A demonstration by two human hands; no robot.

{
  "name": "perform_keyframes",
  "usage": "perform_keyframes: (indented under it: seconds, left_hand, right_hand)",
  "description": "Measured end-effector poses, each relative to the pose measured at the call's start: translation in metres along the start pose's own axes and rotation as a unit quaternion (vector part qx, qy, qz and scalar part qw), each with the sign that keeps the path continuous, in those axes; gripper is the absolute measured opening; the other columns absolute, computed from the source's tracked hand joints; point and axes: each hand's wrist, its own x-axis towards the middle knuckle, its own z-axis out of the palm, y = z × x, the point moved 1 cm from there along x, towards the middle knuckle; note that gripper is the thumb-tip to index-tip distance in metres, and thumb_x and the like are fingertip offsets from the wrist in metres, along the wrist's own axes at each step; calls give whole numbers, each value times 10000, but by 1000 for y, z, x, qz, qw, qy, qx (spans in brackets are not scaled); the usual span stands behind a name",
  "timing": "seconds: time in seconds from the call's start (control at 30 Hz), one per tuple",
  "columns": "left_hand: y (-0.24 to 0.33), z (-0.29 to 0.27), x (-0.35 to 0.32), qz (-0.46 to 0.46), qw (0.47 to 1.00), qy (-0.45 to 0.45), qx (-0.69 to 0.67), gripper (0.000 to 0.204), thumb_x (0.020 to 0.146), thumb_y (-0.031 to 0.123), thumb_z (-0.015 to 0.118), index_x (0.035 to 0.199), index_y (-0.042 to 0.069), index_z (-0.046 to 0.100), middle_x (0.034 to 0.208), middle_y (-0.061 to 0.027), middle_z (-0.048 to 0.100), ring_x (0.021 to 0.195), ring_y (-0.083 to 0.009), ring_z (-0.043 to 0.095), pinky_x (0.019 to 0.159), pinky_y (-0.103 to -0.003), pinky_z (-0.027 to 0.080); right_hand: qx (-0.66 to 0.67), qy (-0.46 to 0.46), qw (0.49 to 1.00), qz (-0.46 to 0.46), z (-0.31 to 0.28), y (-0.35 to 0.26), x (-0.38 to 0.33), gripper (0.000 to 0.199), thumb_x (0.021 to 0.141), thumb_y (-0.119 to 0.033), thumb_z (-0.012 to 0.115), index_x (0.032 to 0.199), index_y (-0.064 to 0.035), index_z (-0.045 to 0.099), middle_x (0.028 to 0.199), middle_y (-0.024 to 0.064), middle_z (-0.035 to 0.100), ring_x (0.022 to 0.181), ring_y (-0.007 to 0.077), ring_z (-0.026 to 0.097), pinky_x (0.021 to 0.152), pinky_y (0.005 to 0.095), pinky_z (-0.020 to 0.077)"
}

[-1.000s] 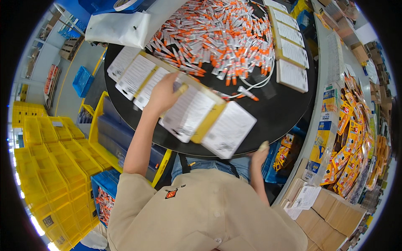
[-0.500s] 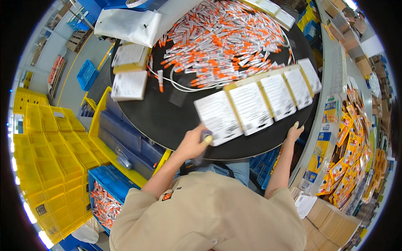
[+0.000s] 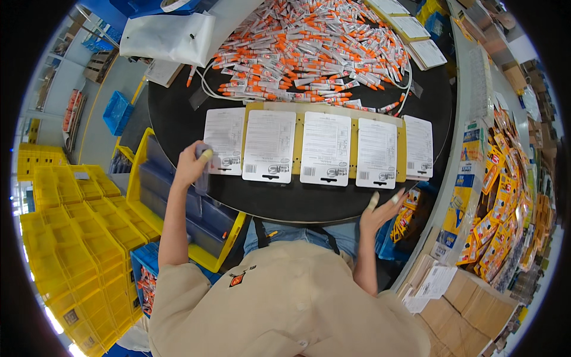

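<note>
A row of white printed cards with hang slots lies in front of me, on and against a yellow board, on a round black table. My left hand is closed around a translucent plastic piece, possibly a stack of clear shells, beside the leftmost card. At the table's near right edge, my right hand holds nothing; its fingers are spread, just below the cards. Pale covers sit on some fingertips. Beyond the cards spreads a large heap of white tubes with orange caps.
A white cord borders the heap. More cards lie at the far right of the table, and a white bag at far left. A yellow bin with translucent plastic stands left, near stacked yellow crates. Orange packages lie right.
The table has turned clockwise, bringing the card row leftward and square in front of me. My left hand moved left with the plastic piece; my right hand moved left and nearer, fingers spread.
</note>
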Motion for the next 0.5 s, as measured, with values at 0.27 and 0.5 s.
perform_keyframes:
  seconds: [0.27, 0.5]
  left_hand:
    - [25, -18, -11, 30, 945, 153, -289, 253, 930, 214, 570, 1017, -23, 587, 832, -131, 679, 721, -189, 668, 680, -299, 529]
    - [127, -13, -49, 103, 934, 83, -331, 308, 872, 234, 652, 1047, 48, 480, 780, -81, 623, 755, -189, 653, 741, -325, 524]
  right_hand:
    - [52, -282, 897, -338, -13, -83, 52, 428, 858, -248, 602, 1281, -190, 567, 1370, 108, 491, 1329, 321, 376, 1139, 543, 117]
    - [300, -237, 856, -348, 25, -153, 22, 347, 781, -124, 616, 1123, -146, 665, 1242, 76, 585, 1255, 277, 454, 1065, 509, 309]
